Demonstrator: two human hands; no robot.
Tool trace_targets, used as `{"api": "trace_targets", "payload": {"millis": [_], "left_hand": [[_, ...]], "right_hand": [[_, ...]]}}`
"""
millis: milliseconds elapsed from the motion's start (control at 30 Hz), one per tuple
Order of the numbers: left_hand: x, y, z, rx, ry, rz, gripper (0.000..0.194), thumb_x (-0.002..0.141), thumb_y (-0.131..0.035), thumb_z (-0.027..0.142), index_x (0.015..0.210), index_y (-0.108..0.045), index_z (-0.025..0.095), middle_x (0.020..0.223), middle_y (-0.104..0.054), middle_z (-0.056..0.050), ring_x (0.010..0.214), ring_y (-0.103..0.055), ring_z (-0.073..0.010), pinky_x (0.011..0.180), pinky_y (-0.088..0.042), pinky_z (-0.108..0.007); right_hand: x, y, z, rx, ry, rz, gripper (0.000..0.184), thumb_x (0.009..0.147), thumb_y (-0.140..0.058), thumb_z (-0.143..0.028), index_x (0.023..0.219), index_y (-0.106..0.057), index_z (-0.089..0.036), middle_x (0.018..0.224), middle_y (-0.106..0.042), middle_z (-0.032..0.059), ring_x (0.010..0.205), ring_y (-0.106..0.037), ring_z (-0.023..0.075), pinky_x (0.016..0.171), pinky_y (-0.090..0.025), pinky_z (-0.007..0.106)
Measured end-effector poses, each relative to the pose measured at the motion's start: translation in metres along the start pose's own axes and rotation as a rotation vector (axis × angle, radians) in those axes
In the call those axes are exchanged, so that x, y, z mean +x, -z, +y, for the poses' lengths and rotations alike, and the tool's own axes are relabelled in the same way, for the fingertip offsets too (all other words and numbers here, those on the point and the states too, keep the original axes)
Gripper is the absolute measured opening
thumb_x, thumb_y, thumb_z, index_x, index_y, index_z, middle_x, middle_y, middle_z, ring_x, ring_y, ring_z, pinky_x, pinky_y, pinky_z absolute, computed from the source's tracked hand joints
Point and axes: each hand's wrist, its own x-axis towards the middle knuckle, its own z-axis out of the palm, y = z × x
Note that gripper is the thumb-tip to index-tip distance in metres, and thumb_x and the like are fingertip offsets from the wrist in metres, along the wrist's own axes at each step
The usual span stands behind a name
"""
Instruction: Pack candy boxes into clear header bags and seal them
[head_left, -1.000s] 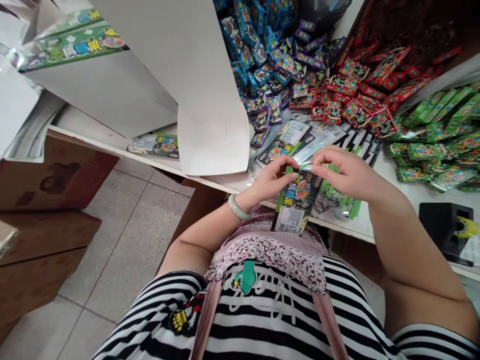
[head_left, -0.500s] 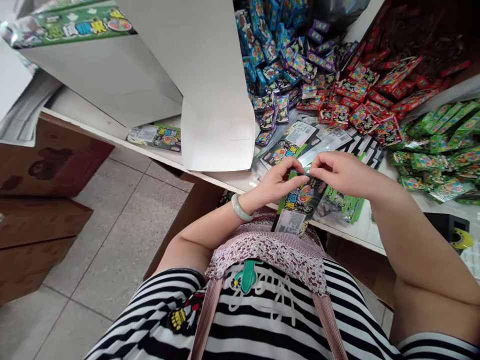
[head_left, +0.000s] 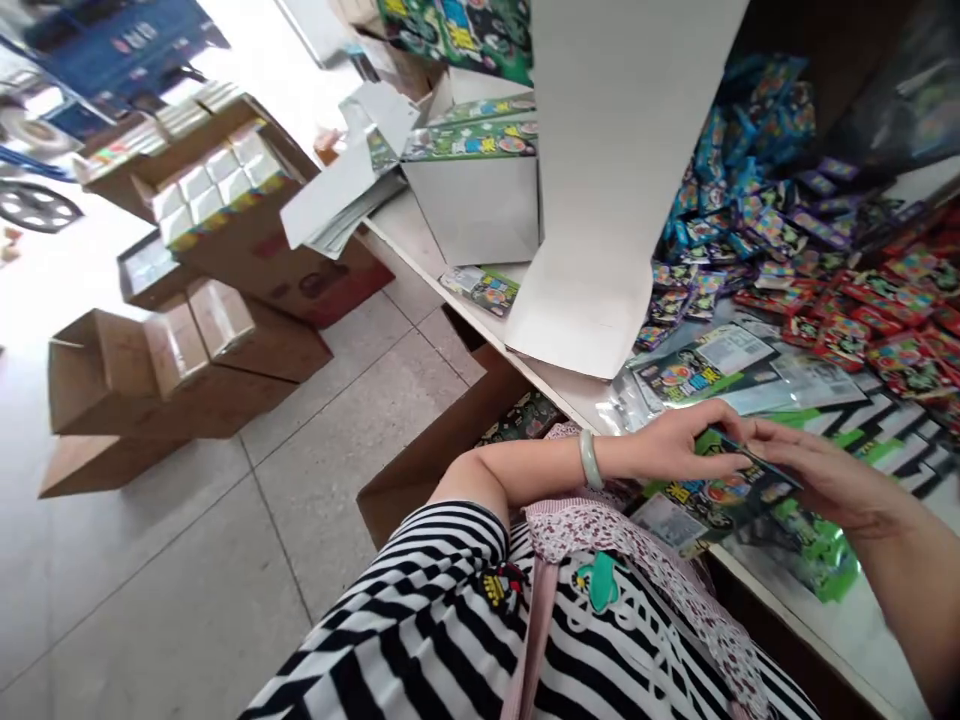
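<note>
Candy pouch (head_left: 701, 505), lower right of the frame: left hand (head_left: 691, 445) and right hand (head_left: 834, 472) both pinching its top edge, and an uneven tug could crease or tear it!

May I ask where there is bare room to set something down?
The roomiest patch is the tiled floor between the cardboard boxes and the open carton below the tabletop. The tabletop has a small bare patch between the green packets and right forearm. It is crowded around the left hand and right hand and beyond them, where small packs are heaped.
</note>
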Motion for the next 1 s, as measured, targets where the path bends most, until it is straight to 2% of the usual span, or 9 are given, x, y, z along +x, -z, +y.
{"api": "trace_targets", "payload": {"millis": [100, 200, 300, 400, 500, 600, 700, 800, 1000], "left_hand": [[-0.009, 0.005, -0.003, -0.096, 0.147, -0.031, 0.041, 0.08, -0.077, 0.033, 0.114, -0.057, 0.021, 0.112, -0.064, -0.008, 0.107, -0.063, -0.0217, 0.095, -0.053, -0.037], [-0.026, 0.016, -0.001, -0.155, 0.31, -0.231, 0.04, 0.08, -0.078, 0.038, 0.113, -0.062, 0.021, 0.11, -0.068, -0.006, 0.103, -0.066, -0.0224, 0.092, -0.056, -0.038], [-0.038, 0.041, 0.008, -0.221, 0.333, -0.266, 0.038, 0.085, -0.073, 0.046, 0.11, -0.066, 0.018, 0.107, -0.071, -0.007, 0.1, -0.068, -0.0223, 0.089, -0.058, -0.038], [-0.037, 0.084, 0.025, -0.192, 0.184, 0.051, 0.053, 0.084, -0.07, 0.059, 0.119, -0.063, 0.019, 0.113, -0.071, -0.01, 0.105, -0.068, -0.024, 0.091, -0.058, -0.039], [-0.03, 0.136, 0.043, 0.106, -0.034, 0.434, 0.054, 0.087, -0.062, 0.065, 0.122, -0.061, 0.024, 0.114, -0.069, -0.007, 0.114, -0.065, -0.024, 0.099, -0.054, -0.042], [-0.03, 0.168, 0.049, 0.487, -0.206, 0.51, 0.04, 0.095, -0.056, 0.055, 0.119, -0.062, 0.023, 0.111, -0.07, -0.008, 0.11, -0.064, -0.0228, 0.099, -0.053, -0.041], [-0.037, 0.168, 0.038, 0.79, -0.367, 0.361, 0.033, 0.102, -0.044, 0.035, 0.127, -0.06, 0.02, 0.12, -0.069, -0.013, 0.115, -0.064, -0.0231, 0.101, -0.051, -0.043], [-0.046, 0.155, 0.016, 0.972, -0.478, 0.303, 0.038, 0.101, -0.041, 0.023, 0.135, -0.058, 0.023, 0.132, -0.065, -0.015, 0.129, -0.058, -0.0248, 0.109, -0.046, -0.048], [-0.056, 0.156, -0.012, 1.214, -0.464, 0.304, 0.04, 0.097, -0.048, 0.019, 0.134, -0.061, 0.028, 0.133, -0.067, -0.011, 0.134, -0.056, -0.0241, 0.111, -0.045, -0.047]], "right_hand": [[-0.004, -0.005, -0.003, 0.087, -0.074, 0.039, 0.016, 0.078, -0.078, -0.043, 0.071, -0.075, -0.029, 0.067, -0.064, 0.0071, 0.053, -0.061, 0.0221, 0.042, -0.046, 0.033], [-0.01, -0.01, -0.009, 0.14, -0.142, 0.138, 0.016, 0.075, -0.082, -0.046, 0.074, -0.076, -0.031, 0.073, -0.066, 0.0085, 0.056, -0.062, 0.0232, 0.044, -0.048, 0.034], [-0.01, -0.01, -0.01, 0.18, -0.005, 0.348, 0.018, 0.069, -0.084, -0.048, 0.076, -0.076, -0.033, 0.078, -0.067, 0.008, 0.065, -0.064, 0.0254, 0.051, -0.052, 0.037], [-0.003, -0.013, -0.008, 0.175, 0.114, 0.481, 0.022, 0.069, -0.084, -0.051, 0.079, -0.075, -0.034, 0.078, -0.067, 0.0043, 0.069, -0.065, 0.0236, 0.06, -0.055, 0.038], [0.01, -0.03, -0.014, 0.051, 0.163, 0.441, 0.033, 0.069, -0.083, -0.057, 0.086, -0.074, -0.029, 0.08, -0.07, 0.0029, 0.073, -0.066, 0.0214, 0.068, -0.057, 0.037], [0.031, -0.064, -0.028, 0.04, 0.212, 0.305, 0.044, 0.07, -0.081, -0.061, 0.095, -0.072, -0.026, 0.088, -0.073, 0.0045, 0.082, -0.069, 0.0215, 0.07, -0.058, 0.035], [0.055, -0.101, -0.048, 0.294, 0.215, 0.185, 0.055, 0.066, -0.082, -0.065, 0.104, -0.067, -0.027, 0.105, -0.074, 0.0049, 0.093, -0.071, 0.0213, 0.074, -0.06, 0.034], [0.077, -0.126, -0.064, 0.506, 0.177, 0.161, 0.059, 0.058, -0.087, -0.064, 0.098, -0.065, -0.026, 0.1, -0.074, 0.0022, 0.087, -0.071, 0.0197, 0.07, -0.06, 0.031], [0.095, -0.134, -0.069, 0.54, 0.127, 0.282, 0.053, 0.051, -0.093, -0.036, 0.096, -0.067, -0.025, 0.09, -0.073, -0.0026, 0.076, -0.067, 0.0166, 0.065, -0.058, 0.029]]}}
